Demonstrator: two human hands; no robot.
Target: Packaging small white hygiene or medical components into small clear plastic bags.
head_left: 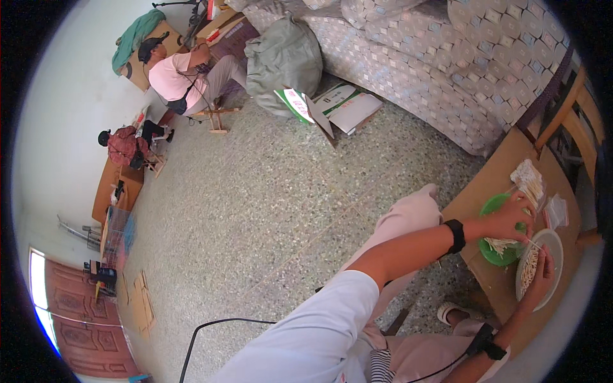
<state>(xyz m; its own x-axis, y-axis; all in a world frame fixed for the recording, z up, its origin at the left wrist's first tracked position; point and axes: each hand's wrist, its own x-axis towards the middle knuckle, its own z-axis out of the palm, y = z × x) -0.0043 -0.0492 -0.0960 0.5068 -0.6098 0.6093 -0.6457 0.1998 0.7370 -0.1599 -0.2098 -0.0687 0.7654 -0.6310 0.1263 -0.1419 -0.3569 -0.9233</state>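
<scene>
A thin pale stick (pixel 534 244), much like a cotton swab, spans the gap between my two hands at the right. My left hand (pixel 509 219), black band at its wrist, pinches one end above a green basket (pixel 483 246). The other end meets the closed fingertips of my right hand (pixel 543 271), which is over the rim of a white bowl (pixel 554 241). Many similar pale sticks (pixel 529 268) fill the bowl, and a loose bunch of sticks (pixel 500 244) lies in the basket. The tips of the held stick are too small to make out.
A brown cardboard sheet (pixel 476 207) lies under the containers, with a white bundle (pixel 529 179) and a clear plastic bag (pixel 557 212) beyond them. A patterned cloth cover (pixel 434 57), grey sack (pixel 284 64) and flattened boxes (pixel 348 108) lie farther off. Two people sit at the far left.
</scene>
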